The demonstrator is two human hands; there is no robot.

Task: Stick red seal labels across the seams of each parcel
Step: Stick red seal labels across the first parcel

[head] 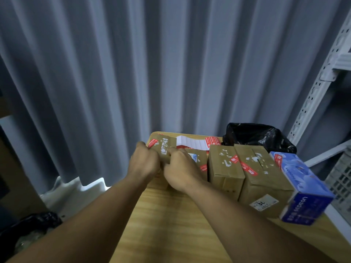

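Note:
A small brown cardboard parcel [164, 147] stands at the far left of the wooden table [171, 215], with a red seal label [152, 143] on its left top edge. My left hand [144, 162] grips the parcel's left side, fingers curled by the label. My right hand [180, 168] holds its right side, fingers bent over the top. A white backing sheet [191, 142] with red labels [212, 140] lies behind. Two brown parcels [224, 168] [260, 173] bearing red labels stand to the right.
A blue and white box [303, 186] leans at the table's right edge. A black plastic bag [256, 135] sits at the back right. Grey curtain hangs behind; white metal shelving [313, 92] and a grey crate [340, 177] stand on the right.

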